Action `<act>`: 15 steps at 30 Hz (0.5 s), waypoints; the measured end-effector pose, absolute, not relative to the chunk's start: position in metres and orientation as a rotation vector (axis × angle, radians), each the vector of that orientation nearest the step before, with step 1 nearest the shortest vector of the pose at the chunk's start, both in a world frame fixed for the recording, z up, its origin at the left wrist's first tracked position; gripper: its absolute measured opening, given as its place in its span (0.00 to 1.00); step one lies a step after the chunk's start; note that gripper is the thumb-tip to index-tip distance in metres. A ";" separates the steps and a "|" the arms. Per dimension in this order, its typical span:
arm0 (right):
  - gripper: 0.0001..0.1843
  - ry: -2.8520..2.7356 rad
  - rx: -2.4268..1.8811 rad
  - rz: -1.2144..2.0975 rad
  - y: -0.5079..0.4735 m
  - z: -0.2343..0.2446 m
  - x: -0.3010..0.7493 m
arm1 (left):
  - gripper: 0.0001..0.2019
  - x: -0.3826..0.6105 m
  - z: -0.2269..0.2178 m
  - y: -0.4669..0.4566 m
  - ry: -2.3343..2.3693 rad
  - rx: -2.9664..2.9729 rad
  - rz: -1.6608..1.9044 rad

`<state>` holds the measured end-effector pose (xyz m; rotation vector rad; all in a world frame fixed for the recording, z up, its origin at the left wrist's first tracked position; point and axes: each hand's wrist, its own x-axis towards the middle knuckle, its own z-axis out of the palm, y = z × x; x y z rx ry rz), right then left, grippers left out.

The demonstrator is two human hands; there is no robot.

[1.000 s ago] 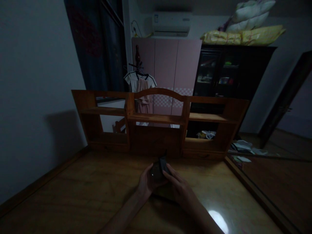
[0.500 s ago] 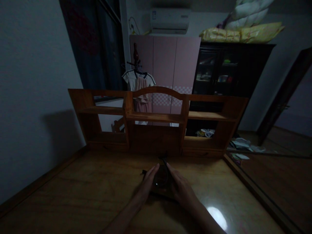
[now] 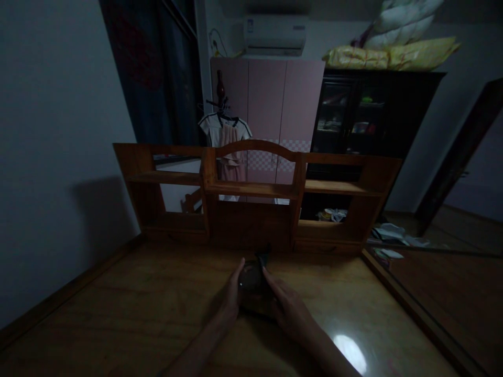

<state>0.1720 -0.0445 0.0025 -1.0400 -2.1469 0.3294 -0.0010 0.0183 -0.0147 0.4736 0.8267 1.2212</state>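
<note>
Between my two hands is a dark object [image 3: 251, 281] with a rounded face and a small bright glint at its left. A thin dark strip sticks up from its far right side; the dim light hides its exact kind. My left hand [image 3: 231, 293] is closed round the left side, thumb along the top edge. Gripping the opposite side is my right hand [image 3: 288, 303], its fingertips near the base of the strip. The object is just above or on the wooden tabletop [image 3: 157, 303]; I cannot tell which. My palms hide its lower sides.
A wooden shelf unit [image 3: 251, 189] with open compartments stands along the tabletop's far edge. The wall [image 3: 58, 157] borders the left side. A raised wooden edge [image 3: 404, 309] runs down the right. A round light reflection shines near my right forearm.
The dark object has turned so its rounded face shows more. My left hand has shifted slightly left, and my right fingers have curled more closely around its side.
</note>
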 end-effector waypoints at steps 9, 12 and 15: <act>0.45 -2.088 -1.033 0.427 -0.045 0.004 0.172 | 0.20 0.003 -0.005 0.012 0.814 0.497 1.217; 0.44 -2.066 -1.038 0.408 -0.043 0.000 0.175 | 0.19 0.006 -0.004 0.011 0.753 0.487 1.206; 0.43 -2.058 -1.039 0.383 -0.040 -0.007 0.179 | 0.18 0.007 -0.005 0.011 0.711 0.483 1.184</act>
